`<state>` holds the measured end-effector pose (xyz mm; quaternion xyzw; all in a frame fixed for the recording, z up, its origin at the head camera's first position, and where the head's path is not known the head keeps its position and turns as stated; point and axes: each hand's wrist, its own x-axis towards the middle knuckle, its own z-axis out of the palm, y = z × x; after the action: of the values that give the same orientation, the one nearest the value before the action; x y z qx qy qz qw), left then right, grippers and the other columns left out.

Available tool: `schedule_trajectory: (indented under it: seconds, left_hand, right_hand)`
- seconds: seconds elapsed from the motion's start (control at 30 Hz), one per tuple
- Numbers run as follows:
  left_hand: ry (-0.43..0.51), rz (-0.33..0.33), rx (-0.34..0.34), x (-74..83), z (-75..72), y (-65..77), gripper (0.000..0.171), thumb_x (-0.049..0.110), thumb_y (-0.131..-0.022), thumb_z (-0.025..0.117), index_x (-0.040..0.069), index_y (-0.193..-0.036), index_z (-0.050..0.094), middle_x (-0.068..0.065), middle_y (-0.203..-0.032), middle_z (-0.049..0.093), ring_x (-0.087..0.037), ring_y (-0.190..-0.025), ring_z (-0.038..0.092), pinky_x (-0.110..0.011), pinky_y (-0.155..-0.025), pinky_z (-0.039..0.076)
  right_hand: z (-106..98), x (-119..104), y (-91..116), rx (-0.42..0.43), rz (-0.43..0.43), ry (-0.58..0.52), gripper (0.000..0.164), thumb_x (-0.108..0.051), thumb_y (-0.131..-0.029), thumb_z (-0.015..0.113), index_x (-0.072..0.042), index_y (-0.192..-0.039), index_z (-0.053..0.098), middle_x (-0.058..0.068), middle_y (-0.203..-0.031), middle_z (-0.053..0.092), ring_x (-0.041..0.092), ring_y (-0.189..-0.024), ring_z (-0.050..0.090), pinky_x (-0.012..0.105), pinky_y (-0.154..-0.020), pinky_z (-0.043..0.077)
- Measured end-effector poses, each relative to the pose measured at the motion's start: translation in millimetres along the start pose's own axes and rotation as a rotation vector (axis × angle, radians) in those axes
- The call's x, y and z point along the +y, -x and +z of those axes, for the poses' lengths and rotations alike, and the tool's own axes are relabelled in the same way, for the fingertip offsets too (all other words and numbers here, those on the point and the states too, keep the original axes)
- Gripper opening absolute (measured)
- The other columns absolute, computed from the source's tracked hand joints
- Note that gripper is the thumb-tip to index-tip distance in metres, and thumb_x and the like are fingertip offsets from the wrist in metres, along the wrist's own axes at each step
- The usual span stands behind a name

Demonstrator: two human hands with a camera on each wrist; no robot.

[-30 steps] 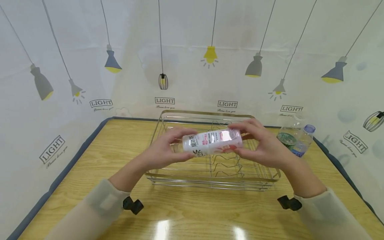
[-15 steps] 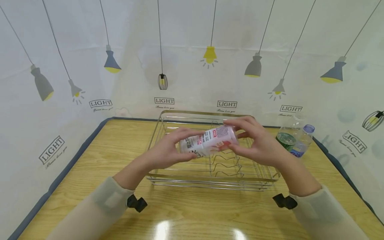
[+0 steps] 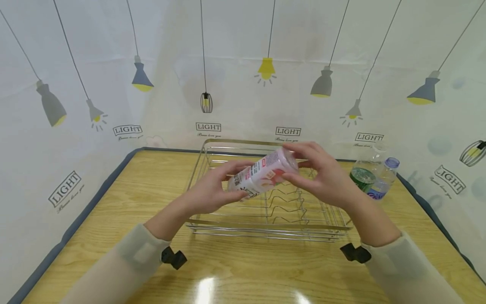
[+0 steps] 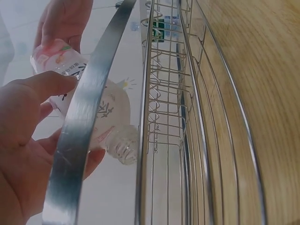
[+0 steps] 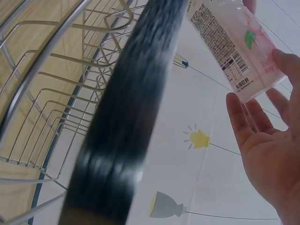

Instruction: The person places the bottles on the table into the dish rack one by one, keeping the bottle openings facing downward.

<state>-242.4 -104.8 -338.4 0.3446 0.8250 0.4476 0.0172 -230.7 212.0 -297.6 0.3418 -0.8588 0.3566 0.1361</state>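
A plastic drink bottle [image 3: 262, 173] with a pink and white label is held tilted above the wire rack [image 3: 269, 228], its base raised toward the right. My left hand [image 3: 209, 192] grips the neck half, fingers behind and thumb in front. In the left wrist view the clear threaded neck [image 4: 123, 144] shows no cap and points down toward the rack. My right hand [image 3: 322, 173] holds the base end between thumb and fingers. In the right wrist view its thumb lies on the label beside the barcode. The right hand's far fingers are partly hidden behind the bottle.
Two more bottles stand right of the rack: a clear one with a green label [image 3: 362, 177] and a smaller one with a purple label [image 3: 379, 181]. The rack's rim rises close below both wrists. A lamp-print curtain [image 3: 243, 76] hangs behind the wooden table [image 3: 265, 270].
The bottle has gone from nearly level to clearly tilted, its base end rising and turning toward the camera. My right hand has moved slightly up and left with it; the left stays nearly in place.
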Motion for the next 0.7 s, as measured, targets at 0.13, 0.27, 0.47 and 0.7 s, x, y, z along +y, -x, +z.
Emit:
schedule_trajectory:
  seconds: [0.13,0.27,0.47,0.7]
  left_hand:
    - [0.015,0.006,0.006,-2.7,1.8,0.7,0.074,0.015,-0.101,0.079,0.028,-0.165,0.045,-0.010,-0.158,0.061,-0.035,-0.146,0.059,-0.060,-0.121,0.048]
    - [0.060,0.007,0.030,-5.5,3.7,0.0,0.076,0.014,-0.104,0.076,0.025,-0.169,0.037,-0.016,-0.157,0.060,-0.038,-0.143,0.061,-0.060,-0.118,0.050]
    - [0.210,0.015,0.045,-5.0,3.8,-1.5,0.077,0.012,-0.109,0.068,0.027,-0.172,0.027,-0.020,-0.156,0.055,-0.041,-0.139,0.064,-0.058,-0.112,0.056]
    - [0.267,-0.019,0.041,-4.3,5.3,-2.4,0.080,0.015,-0.111,0.066,0.033,-0.174,0.019,-0.017,-0.158,0.053,-0.038,-0.139,0.065,-0.054,-0.111,0.058]
  right_hand:
    - [0.2,-2.4,-2.8,-0.001,0.074,-0.052,0.073,-0.012,-0.103,0.079,-0.016,-0.167,0.044,0.015,-0.158,0.052,0.034,-0.134,0.065,0.044,-0.111,0.058]
    - [1.0,-4.1,-3.3,-0.001,0.135,-0.146,0.074,-0.012,-0.105,0.075,-0.014,-0.169,0.038,0.016,-0.163,0.050,0.036,-0.135,0.064,0.023,-0.107,0.056]
    - [11.2,-2.4,-5.3,-0.046,0.183,-0.173,0.066,-0.017,-0.107,0.074,-0.012,-0.165,0.044,0.015,-0.164,0.052,0.037,-0.138,0.065,0.042,-0.112,0.058]
    - [23.7,-7.7,-9.9,-0.079,0.205,-0.202,0.066,-0.022,-0.108,0.074,-0.016,-0.166,0.044,0.011,-0.166,0.052,0.035,-0.139,0.066,0.049,-0.109,0.060]
